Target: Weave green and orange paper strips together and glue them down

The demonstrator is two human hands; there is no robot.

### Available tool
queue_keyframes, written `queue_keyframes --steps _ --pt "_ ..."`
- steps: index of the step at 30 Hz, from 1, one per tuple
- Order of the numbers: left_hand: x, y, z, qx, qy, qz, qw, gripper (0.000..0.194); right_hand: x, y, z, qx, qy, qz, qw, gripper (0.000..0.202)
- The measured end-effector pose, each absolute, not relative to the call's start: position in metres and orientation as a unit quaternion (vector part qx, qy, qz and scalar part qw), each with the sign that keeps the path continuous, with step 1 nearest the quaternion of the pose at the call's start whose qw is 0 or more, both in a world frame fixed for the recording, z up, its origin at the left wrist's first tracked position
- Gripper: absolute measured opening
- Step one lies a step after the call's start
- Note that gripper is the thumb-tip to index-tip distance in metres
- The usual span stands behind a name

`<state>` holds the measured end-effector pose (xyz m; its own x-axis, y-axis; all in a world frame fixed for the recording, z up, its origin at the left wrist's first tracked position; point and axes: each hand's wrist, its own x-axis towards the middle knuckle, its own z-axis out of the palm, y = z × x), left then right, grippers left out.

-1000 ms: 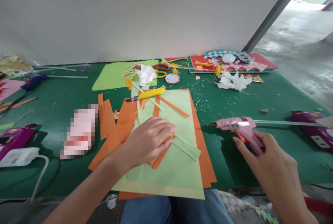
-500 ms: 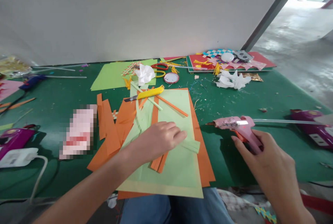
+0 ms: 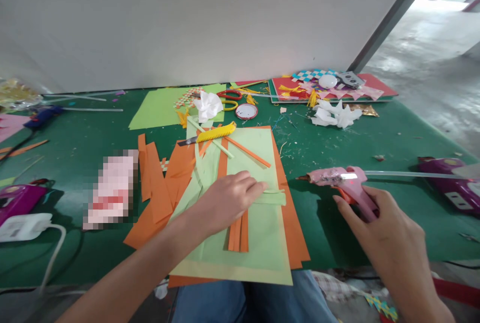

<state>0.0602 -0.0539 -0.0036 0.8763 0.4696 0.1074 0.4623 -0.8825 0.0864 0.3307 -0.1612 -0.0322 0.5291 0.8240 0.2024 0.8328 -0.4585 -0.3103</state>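
Note:
Closed and palm down, my left hand (image 3: 233, 195) grips paper strips over a light green sheet (image 3: 262, 258). Orange strips (image 3: 238, 233) stick out below it, and light green strips (image 3: 275, 197) reach out to its right; where they meet is hidden under the fingers. At the right, my right hand (image 3: 392, 228) is wrapped round the handle of a pink hot glue gun (image 3: 352, 180). The gun's nozzle points left toward the paper, apart from it, and a clear glue stick (image 3: 397, 175) runs out of its back.
A yellow box cutter (image 3: 215, 134) lies on the paper's far end. Orange paper pieces (image 3: 159, 183) spread to the left. Scissors (image 3: 229, 95), crumpled tissue (image 3: 209, 106) and a round lid (image 3: 246, 111) stand behind. Purple power strips (image 3: 448, 178) flank the green table (image 3: 405, 138).
My left hand has shifted slightly, turning the orange strips so that they point straighter toward me; the green strips swung upward a little. My right hand and the glue gun stay in place.

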Motion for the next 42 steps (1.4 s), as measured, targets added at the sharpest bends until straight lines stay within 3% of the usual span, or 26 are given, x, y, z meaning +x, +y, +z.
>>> queue_keyframes --steps 15,24,31,42 --pt "0.063 -0.059 -0.008 0.875 0.392 0.134 0.252 0.059 0.332 -0.161 -0.035 -0.854 -0.488 -0.016 0.182 0.067" --pt "0.050 -0.056 -0.015 0.833 0.388 0.213 0.332 0.037 0.317 -0.155 -0.021 -0.828 -0.521 -0.037 0.204 0.053" --pt "0.047 -0.055 -0.012 0.815 0.386 0.218 0.373 0.032 0.297 -0.142 -0.007 -0.791 -0.563 -0.071 0.229 0.048" --pt "0.045 -0.055 -0.015 0.779 0.414 0.247 0.400 0.020 0.267 -0.128 -0.012 -0.715 -0.666 -0.120 0.174 0.035"
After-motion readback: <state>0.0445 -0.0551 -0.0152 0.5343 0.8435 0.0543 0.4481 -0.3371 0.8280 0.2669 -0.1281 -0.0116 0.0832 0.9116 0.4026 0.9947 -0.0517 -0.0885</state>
